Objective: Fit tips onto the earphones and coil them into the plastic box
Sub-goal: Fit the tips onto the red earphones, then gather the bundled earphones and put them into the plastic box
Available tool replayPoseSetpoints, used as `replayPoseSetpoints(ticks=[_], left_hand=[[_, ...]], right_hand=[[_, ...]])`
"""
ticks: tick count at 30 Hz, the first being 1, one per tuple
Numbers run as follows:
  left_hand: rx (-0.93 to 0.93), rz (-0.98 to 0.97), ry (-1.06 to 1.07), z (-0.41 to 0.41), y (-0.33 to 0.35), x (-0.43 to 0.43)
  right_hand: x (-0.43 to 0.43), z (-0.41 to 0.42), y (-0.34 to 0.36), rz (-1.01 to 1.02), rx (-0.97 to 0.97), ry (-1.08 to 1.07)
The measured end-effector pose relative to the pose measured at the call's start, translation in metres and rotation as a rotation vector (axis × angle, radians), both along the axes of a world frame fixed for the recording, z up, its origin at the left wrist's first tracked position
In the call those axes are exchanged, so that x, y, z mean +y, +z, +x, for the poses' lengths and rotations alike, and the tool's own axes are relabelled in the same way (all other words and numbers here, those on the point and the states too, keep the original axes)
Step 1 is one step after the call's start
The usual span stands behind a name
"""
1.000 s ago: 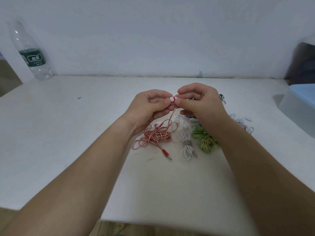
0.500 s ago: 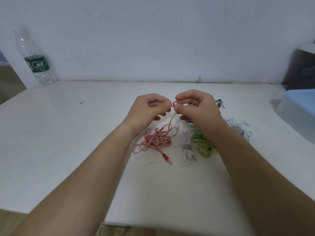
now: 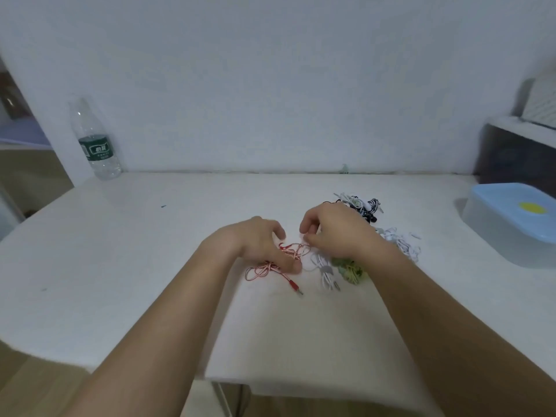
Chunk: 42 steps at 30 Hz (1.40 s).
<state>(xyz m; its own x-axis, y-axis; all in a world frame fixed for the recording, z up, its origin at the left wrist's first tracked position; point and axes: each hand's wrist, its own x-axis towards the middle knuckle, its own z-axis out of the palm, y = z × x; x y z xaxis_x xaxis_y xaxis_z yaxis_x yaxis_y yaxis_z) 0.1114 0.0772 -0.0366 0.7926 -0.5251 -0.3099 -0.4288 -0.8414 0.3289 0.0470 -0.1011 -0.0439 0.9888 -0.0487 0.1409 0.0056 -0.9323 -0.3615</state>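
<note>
Lightly, the red earphones [image 3: 264, 270] are touched by the left hand's [image 3: 255, 242] spread fingers [image 3: 290, 266]. The right hand's [image 3: 340, 233] grip cannot be told.

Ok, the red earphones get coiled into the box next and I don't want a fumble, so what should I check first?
1. Red earphones in reach: ok, the left hand lies on the cord.
2. Tips on both red buds: cannot tell, the hands hide the buds.
3. Red cord untangled: not ok, it lies in loose crossed loops.
4. Plastic box open: not ok, its blue lid is on.
5. Right hand free: cannot tell whether it pinches the cord.
</note>
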Motion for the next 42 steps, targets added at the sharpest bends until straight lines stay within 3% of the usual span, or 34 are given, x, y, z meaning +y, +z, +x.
replayPoseSetpoints(ticks=[2, 6, 9, 12, 16, 18, 23, 27, 31, 37, 40, 42], left_hand=[[-0.042, 0.052, -0.062, -0.006, -0.005, 0.004], [0.077, -0.310, 0.013, -0.018, -0.013, -0.001], [-0.065, -0.455, 0.055, -0.025, -0.023, -0.019], [-0.164, -0.461, 0.052, -0.038, -0.026, -0.035], [-0.371, -0.168, 0.022, -0.052, -0.004, -0.046], [-0.435, -0.118, 0.006, -0.059, 0.013, -0.053], [-0.414, -0.242, -0.080, -0.088, 0.032, -0.101], [-0.251, -0.430, -0.162, -0.113, 0.025, -0.157], [-0.180, -0.519, -0.255, -0.128, 0.017, -0.210], [-0.340, -0.551, -0.397, -0.137, 0.009, -0.257], [-0.235, -0.521, -0.424, -0.136, 0.003, -0.274], [-0.249, -0.490, -0.467, -0.134, 0.000, -0.281]], right_hand=[[0.002, 0.000, 0.000, -0.043, 0.005, 0.001], [-0.005, -0.013, 0.004, 0.095, -0.062, -0.013], [-0.021, -0.028, 0.008, 0.169, -0.112, -0.045], [-0.046, -0.050, 0.013, 0.177, -0.166, -0.108], [-0.097, -0.088, 0.019, 0.144, -0.247, -0.252], [-0.125, -0.101, 0.017, 0.081, -0.266, -0.375], [-0.190, -0.138, 0.011, -0.140, -0.097, -0.774], [-0.224, -0.158, 0.002, -0.188, 0.052, -0.908], [-0.240, -0.164, -0.005, -0.116, -0.053, -0.829], [-0.235, -0.177, -0.013, 0.042, -0.252, -0.613], [-0.220, -0.179, -0.020, 0.242, -0.347, -0.574], [-0.210, -0.173, -0.027, 0.482, -0.435, -0.645]])
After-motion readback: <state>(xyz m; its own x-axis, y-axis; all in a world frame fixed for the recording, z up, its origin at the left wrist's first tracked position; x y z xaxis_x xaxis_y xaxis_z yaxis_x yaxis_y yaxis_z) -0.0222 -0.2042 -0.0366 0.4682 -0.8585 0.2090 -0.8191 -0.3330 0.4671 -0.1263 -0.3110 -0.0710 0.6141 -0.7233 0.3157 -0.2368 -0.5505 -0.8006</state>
